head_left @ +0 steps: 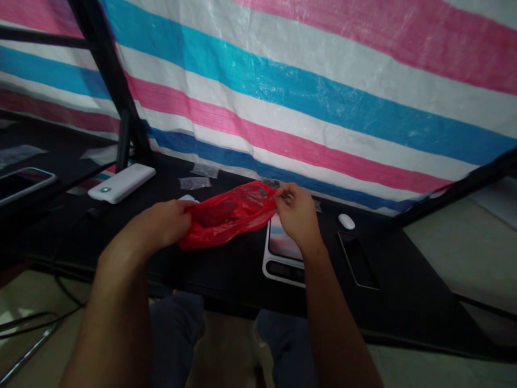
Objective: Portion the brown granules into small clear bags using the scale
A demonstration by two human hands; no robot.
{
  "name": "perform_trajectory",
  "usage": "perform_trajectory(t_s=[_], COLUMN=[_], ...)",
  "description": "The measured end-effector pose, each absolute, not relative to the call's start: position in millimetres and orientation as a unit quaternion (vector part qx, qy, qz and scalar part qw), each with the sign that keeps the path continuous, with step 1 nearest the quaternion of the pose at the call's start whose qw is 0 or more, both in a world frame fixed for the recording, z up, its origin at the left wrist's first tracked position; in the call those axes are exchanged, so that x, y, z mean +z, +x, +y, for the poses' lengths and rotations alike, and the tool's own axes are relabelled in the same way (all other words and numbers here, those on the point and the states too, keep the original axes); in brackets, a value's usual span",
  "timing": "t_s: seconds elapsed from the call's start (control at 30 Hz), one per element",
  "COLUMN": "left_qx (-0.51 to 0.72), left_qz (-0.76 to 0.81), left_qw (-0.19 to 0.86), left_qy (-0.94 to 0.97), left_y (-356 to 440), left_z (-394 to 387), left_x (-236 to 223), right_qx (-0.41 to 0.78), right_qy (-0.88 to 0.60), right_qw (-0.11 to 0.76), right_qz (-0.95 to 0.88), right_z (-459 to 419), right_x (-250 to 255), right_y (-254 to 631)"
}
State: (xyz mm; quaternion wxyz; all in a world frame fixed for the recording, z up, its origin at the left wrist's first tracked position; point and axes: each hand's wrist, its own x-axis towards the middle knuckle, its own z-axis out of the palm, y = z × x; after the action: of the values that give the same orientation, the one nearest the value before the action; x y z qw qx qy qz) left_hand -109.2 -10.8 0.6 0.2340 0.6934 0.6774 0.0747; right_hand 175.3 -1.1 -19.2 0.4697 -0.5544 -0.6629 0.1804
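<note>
A thin red plastic bag (232, 213) is stretched sideways between my two hands, above the black table. My left hand (172, 223) grips its left end, fingers closed on the plastic. At its right end, my right hand (297, 213) pinches the bag between thumb and fingers. Below my right hand and wrist lies a white digital scale (274, 269) with a shiny plate, partly covered by the hand and forearm. Whether the bag holds anything is not visible.
Right of the scale lie a dark phone (358, 261) and a small white rounded object (346, 221). A white power bank (123, 183), another phone (24, 183) and clear plastic pouches (195, 183) lie to the left. A striped tarp (283, 97) hangs behind the table (226, 275).
</note>
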Motion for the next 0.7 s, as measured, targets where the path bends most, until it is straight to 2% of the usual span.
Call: perform_trajectory(t_s=[0.1, 0.17, 0.3, 0.33, 0.4, 0.47, 0.53, 0.6, 0.7], left_qx=[0.050, 0.068, 0.173, 0.195, 0.204, 0.176, 0.147, 0.121, 0.157], left_qz=[0.690, 0.677, 0.604, 0.572, 0.511, 0.499, 0.522, 0.547, 0.566], left_qw=[0.220, 0.164, 0.021, 0.022, 0.086, 0.159, 0.180, 0.193, 0.222], left_qy=[0.688, 0.714, 0.778, 0.796, 0.831, 0.834, 0.821, 0.805, 0.778], left_y=[-107, -104, -92, -87, -78, -71, -70, -73, -79], left_z=[-11, -17, -34, -36, -35, -28, -19, -14, -19], left_x=[-6, -8, 5, 9, 14, 11, 1, -12, -26], right_qx=[0.133, 0.082, 0.024, 0.051, 0.125, 0.153, 0.137, 0.114, 0.100], right_qy=[-0.572, -0.584, -0.545, -0.504, -0.441, -0.452, -0.501, -0.534, -0.534], right_qw=[0.378, 0.332, 0.359, 0.352, 0.272, 0.156, 0.063, 0.022, 0.030], right_qz=[-0.715, -0.736, -0.758, -0.787, -0.846, -0.865, -0.852, -0.837, -0.839], right_z=[-9, -18, -35, -38, -39, -36, -32, -29, -22], right_x=[-21, -15, 8, 12, 13, 7, -2, -9, -12], right_y=[167, 160, 139, 133, 121, 114, 113, 117, 126])
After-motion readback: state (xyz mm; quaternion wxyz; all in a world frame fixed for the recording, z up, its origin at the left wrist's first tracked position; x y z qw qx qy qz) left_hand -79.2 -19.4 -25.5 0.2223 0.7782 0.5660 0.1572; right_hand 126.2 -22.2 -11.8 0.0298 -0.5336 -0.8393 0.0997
